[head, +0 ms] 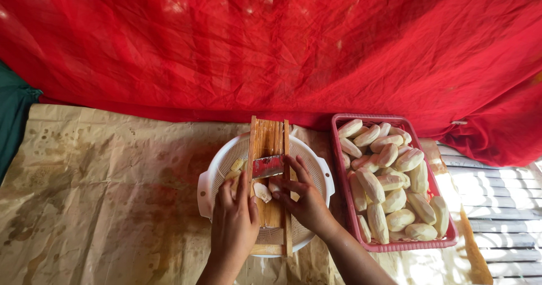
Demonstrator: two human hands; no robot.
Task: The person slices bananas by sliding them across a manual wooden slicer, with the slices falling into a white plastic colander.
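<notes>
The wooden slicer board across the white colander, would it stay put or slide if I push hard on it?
The wooden slicer board looks stiff, so it probably won't flex. It only bridges the round white colander, so it may rock or slide. The left hand steadies it while the right hand presses a peeled piece, likely slippery.

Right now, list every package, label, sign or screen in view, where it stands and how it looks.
None in view: no package, label, sign or screen shows.
Only open containers: red basket of peeled pale roots, right; white round basket under the wooden slicer, centre.
</notes>
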